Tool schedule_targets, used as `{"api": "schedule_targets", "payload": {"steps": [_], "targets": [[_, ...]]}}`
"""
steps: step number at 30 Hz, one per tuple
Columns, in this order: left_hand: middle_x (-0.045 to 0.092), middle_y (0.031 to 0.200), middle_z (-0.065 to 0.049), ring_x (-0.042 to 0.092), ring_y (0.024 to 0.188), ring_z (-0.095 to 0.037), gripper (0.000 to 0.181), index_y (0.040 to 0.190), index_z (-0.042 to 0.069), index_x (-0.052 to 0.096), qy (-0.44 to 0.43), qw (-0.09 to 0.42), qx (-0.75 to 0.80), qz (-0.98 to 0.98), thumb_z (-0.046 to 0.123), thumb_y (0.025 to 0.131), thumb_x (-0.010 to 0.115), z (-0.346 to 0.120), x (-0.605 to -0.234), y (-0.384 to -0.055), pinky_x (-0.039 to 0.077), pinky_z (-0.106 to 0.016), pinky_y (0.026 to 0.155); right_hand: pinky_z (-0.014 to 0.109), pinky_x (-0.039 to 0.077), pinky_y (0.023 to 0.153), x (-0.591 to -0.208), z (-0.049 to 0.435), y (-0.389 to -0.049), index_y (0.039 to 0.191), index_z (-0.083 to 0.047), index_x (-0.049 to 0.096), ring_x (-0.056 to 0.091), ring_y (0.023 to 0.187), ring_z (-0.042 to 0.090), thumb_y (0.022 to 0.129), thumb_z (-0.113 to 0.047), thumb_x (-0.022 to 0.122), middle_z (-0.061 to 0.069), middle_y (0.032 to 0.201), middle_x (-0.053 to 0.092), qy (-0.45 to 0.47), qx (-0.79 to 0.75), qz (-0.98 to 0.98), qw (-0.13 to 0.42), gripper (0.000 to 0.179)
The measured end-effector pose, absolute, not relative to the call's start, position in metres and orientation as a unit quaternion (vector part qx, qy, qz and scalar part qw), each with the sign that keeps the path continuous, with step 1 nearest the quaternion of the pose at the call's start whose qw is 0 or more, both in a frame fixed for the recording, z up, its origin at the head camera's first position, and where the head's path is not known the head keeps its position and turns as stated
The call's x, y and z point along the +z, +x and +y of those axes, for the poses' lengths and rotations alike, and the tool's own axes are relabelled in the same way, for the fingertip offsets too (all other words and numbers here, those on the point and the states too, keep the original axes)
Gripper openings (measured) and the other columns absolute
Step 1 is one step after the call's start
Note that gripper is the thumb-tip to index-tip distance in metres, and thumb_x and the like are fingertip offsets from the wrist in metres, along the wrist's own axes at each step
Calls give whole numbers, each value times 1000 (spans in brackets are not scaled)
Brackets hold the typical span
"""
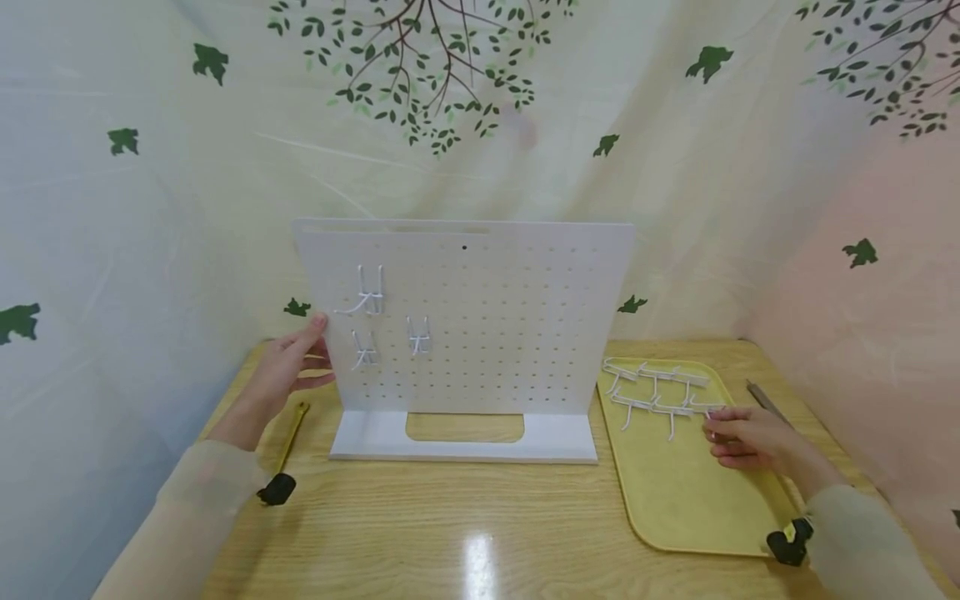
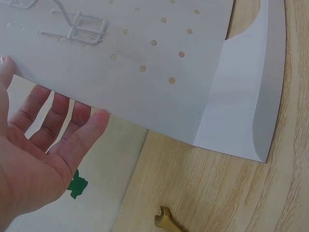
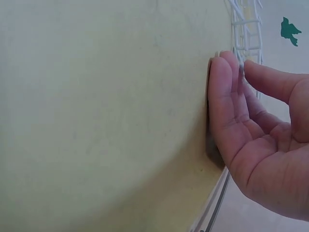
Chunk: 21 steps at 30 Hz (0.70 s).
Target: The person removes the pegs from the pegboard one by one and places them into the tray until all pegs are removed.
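Observation:
A white pegboard [image 1: 487, 325] stands upright on its white base, with three white wire hooks [image 1: 418, 337] on its left part. My left hand [image 1: 288, 367] grips the board's left edge, thumb at the front and most fingers reaching behind it, as the left wrist view shows. Over at the right, several white wire hooks [image 1: 652, 404] lie in two rows on a yellow tray [image 1: 697, 508]. My right hand [image 1: 753, 437] is at the near row's right end. There its thumb and fingertips pinch a white hook [image 3: 241, 67], mostly hidden by the fingers.
A yellow wrench [image 1: 294, 437] lies on the wooden table [image 1: 420, 533] left of the pegboard base. Past the tray's right edge lies a dark, thin tool [image 1: 765, 400], partly behind the right hand. A curtain [image 1: 480, 183] printed with leaves hangs behind and on both sides.

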<state>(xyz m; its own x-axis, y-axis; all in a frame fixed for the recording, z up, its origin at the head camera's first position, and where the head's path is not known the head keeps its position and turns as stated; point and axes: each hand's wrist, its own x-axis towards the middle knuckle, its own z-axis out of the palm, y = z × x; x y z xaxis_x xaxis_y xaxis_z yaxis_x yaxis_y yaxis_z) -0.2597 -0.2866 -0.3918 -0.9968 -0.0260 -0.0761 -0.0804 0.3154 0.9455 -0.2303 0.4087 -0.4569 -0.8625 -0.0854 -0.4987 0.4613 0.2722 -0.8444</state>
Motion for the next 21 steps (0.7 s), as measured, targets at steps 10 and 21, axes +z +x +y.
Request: {"api": "schedule_targets", "payload": {"steps": [10, 21], "targets": [[56, 126, -21, 62, 112, -34, 87, 133, -1, 55, -35, 26, 579, 814, 76, 93, 44, -285, -391, -260, 60, -35, 84, 37, 62, 68, -451, 409, -222, 122, 1, 57, 71, 74, 17, 101, -15, 63, 0, 88, 69, 93, -579, 775, 236, 28], [55, 126, -23, 64, 108, -31, 86, 133, -3, 54, -35, 26, 585, 810, 73, 94, 44, -287, -390, -260, 60, -37, 84, 39, 62, 75, -423, 406, -218, 130, 14, 51, 72, 84, 21, 105, -22, 59, 5, 103, 71, 40, -529, 815, 232, 45]]}}
